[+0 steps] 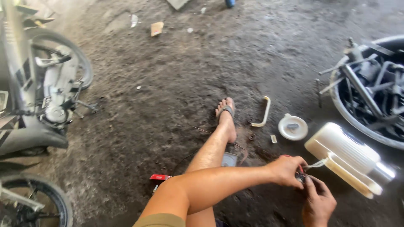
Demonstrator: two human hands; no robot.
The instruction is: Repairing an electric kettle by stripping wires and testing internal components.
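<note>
Connector, small, dark with a red part: pinched between both hands, just left of the cream pump housing. Left hand clenched on it from above; right hand gripping from below. Pale lead runs from the fingers right to the housing; housing's long axis slants down-right. Round cream cap and curved cream handle up-left of the housing; basin of dark parts above it. Nothing blocks.

Both arms were left bare, no sleeves being seen. Olive-khaki shorts were worn, and a dark-strapped flip-flop sandal was worn on the outstretched foot.
</note>
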